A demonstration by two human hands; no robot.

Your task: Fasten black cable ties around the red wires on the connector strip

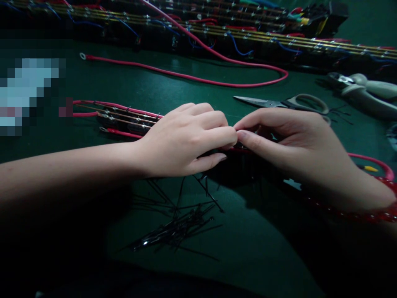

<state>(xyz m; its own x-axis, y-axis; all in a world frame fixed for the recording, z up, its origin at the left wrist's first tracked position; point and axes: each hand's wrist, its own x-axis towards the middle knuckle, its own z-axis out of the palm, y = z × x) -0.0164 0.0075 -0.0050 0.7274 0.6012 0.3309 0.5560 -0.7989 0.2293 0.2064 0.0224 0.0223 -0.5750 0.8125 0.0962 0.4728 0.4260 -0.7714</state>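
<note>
A wired component strip (127,121) with bare metal rails and soldered joints lies across the work surface, a red cable (130,109) tied along its far edge. My left hand (192,134) rests over the strip with fingers curled down and thumb on the near side; its grasp is hidden. Just right of it, my right hand (294,138) pinches thumb and forefinger together against the left forefinger. Whatever sits in that pinch is too small to make out. Below my hands is a loose pile of black cable ties (173,231). The strip's right part is mostly covered.
Scissors (279,102) and grey-handled cutters (361,87) lie at the right. A loose red cable (186,78) with a ring terminal (82,56) loops behind the strip. Long wired assemblies (192,27) span the back. Blurred blocks hide something at far left.
</note>
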